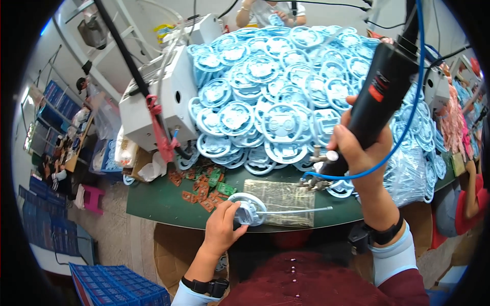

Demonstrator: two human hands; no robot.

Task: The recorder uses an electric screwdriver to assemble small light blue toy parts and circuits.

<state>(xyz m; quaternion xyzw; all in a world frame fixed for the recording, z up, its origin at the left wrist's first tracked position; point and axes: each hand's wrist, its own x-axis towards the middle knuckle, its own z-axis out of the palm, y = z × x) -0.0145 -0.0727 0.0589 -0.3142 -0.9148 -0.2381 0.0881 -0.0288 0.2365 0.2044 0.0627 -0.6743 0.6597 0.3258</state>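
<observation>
At the near edge of the green table, my left hand (222,228) grips a light-blue plastic toy steering wheel (259,203) by its left side, fingers and thumb closed on it. A thin whitish rod (298,210) reaches right from the wheel; how it is joined there I cannot tell. Raised at the right, my right hand (365,150) is wrapped round a black power screwdriver (380,94), tilted with its metal-fitted lower end above the table. A blue hose (403,145) loops from that end round my wrist. The screwdriver's working tip is hard to make out.
A large heap of light-blue wheels (286,122) fills the table's back. Small orange and green circuit boards (204,188) lie beside a tape-covered board (286,191). A white machine box (163,97) stands left. Another person's hands (278,18) work beyond the heap. Blue crates (115,285) sit lower left.
</observation>
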